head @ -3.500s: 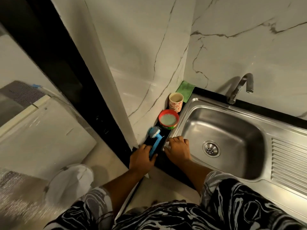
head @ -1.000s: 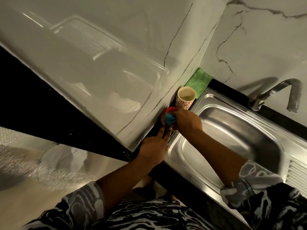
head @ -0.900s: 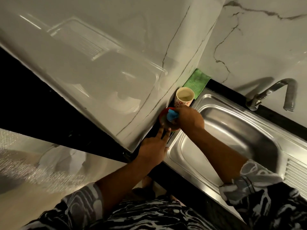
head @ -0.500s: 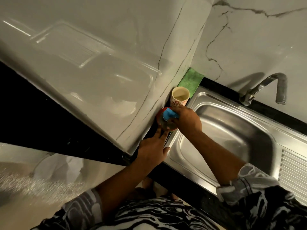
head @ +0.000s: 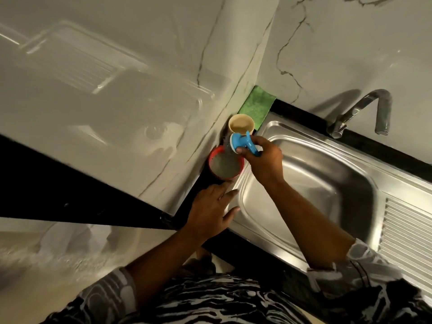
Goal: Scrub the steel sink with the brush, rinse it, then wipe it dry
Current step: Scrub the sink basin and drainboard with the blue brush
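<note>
While the right grip [head: 264, 160], a bare hand, curls its fingers and thumb round the curved handle of the blue plastic scrubbing brush [head: 240, 141], the brush's round head is held over the far rim of the small red round bowl [head: 211, 160]. Its grey bristles point down towards the cloudy liquid in that bowl; whether they touch it cannot be told. The bowl stands on the narrow black worktop [head: 304, 115], in the strip between the pale veined marble wall [head: 339, 54] and the left rim of the stainless steel sink [head: 327, 183]. Just behind the bowl stands a cream paper cup [head: 233, 120], and behind that a folded green cloth [head: 257, 105] lies in the corner.

The left grip [head: 210, 209] holds nothing: its fingers are straight and spread, lying across the worktop edge and the sink's near left corner, the fingertips just beside the bowl. The sink basin looks bare and shiny, with a ridged drainboard [head: 409, 230] to its right. A curved metal tap [head: 364, 108] stands at the back, its spout hanging over the rear rim. Both forearms come out of black-and-white patterned sleeves [head: 364, 272].
</note>
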